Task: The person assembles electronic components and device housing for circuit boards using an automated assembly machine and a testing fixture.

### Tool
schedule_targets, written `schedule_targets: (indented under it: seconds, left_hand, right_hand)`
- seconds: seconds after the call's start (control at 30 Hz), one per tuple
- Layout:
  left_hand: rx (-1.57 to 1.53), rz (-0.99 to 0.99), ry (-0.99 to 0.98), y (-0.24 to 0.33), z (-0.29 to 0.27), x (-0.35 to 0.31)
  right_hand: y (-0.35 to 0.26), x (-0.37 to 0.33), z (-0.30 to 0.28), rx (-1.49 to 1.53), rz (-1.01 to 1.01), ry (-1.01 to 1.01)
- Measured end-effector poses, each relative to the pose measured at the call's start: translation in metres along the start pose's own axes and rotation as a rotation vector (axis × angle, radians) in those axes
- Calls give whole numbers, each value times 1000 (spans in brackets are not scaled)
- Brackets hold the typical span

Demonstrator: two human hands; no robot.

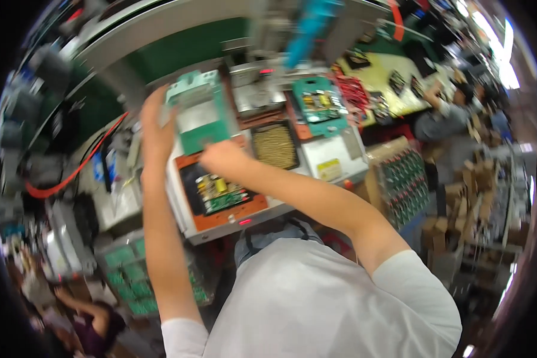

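A green frame with a rectangular opening (212, 131) lies on the workbench machine in front of me. My left hand (156, 119) is at its left edge, fingers stretched upward and thumb apart, blurred by motion. My right hand (224, 159) is closed at the frame's lower edge, its fingertips partly hidden; what it pinches, if anything, does not show. Just below the right hand, a circuit board with yellow parts (220, 190) sits in an orange-and-black fixture (230, 216). To the right, a similar board (317, 105) rests in another green frame (329, 127).
A black tray of small brass-coloured pieces (274, 146) lies between the fixtures. Red wires (351, 92) lie at the right, near a yellow table (388, 68). Stacked green boards (403, 182) stand right, others (128, 277) lower left. Other people (444, 119) sit nearby. A blue object overhead is blurred.
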State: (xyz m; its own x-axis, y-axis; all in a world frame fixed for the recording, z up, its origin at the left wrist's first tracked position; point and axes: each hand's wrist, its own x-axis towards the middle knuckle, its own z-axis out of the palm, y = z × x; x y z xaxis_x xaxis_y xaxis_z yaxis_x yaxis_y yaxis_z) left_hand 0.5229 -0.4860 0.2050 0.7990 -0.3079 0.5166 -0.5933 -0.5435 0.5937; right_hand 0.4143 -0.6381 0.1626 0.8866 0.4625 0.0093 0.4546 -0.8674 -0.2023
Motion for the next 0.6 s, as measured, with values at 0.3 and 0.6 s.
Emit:
schedule_targets:
  seconds: [0.3, 0.6]
  left_hand:
    - [-1073, -917, 246, 34, -112, -230]
    - [-1347, -941, 144, 112, -60, -235]
  right_hand:
    - [-54, -34, -89, 91, -19, 386]
    - [93, -159, -89, 744, 564, 697]
